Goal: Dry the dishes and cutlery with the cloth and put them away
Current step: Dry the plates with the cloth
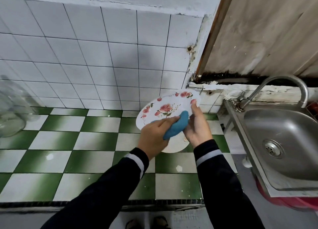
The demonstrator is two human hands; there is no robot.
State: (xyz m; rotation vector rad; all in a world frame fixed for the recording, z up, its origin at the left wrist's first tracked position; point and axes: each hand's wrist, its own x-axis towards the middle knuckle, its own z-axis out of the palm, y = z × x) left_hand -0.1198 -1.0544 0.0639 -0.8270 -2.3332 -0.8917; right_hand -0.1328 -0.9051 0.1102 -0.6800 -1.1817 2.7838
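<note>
A white plate with pink roses (163, 106) is held tilted above the green-and-white tiled counter (82, 142). My right hand (196, 127) grips its right rim, thumb on the decorated face. My left hand (154, 137) holds a blue cloth (175, 125) and presses it against the plate's lower face. Beneath the hands, another white plate (175, 145) lies flat on the counter, mostly hidden.
A steel sink (282, 142) with a curved tap (282, 84) stands to the right, and something red shows below it. Blurred glass jars (12, 111) sit at the counter's far left. A white tiled wall rises behind. My feet show on the floor below the counter edge.
</note>
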